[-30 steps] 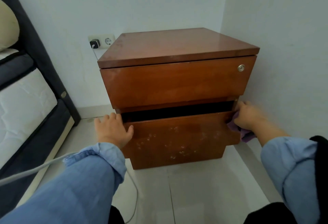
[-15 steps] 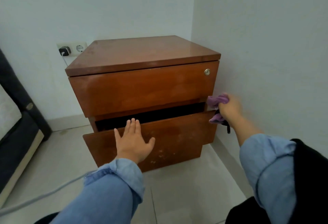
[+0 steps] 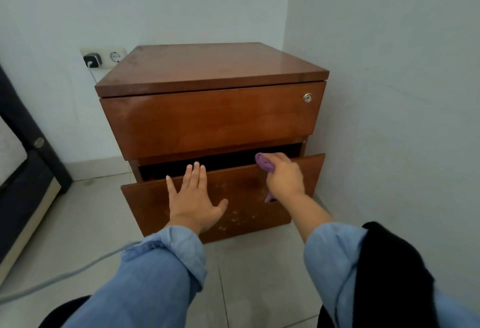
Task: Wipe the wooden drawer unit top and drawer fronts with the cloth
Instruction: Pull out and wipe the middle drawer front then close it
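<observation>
A brown wooden drawer unit (image 3: pixel 207 68) stands in the room's corner. Its upper drawer front (image 3: pixel 207 120) is closed and carries a small round lock at the right. The lower drawer front (image 3: pixel 244 192) is pulled out a little, with whitish spots near its bottom. My left hand (image 3: pixel 193 198) lies flat, fingers spread, on the lower front's left half. My right hand (image 3: pixel 284 175) grips a purple cloth (image 3: pixel 263 163) at the top edge of the lower front, right of the middle.
A wall socket (image 3: pixel 104 57) with a black plug sits left of the unit. A dark bed frame (image 3: pixel 31 151) stands at the left. A grey cable (image 3: pixel 65 275) runs over the tiled floor. The right wall is close beside the unit.
My right hand with the cloth has moved left from the drawer's right end onto the lower front's top edge. My left hand stays flat on the front.
</observation>
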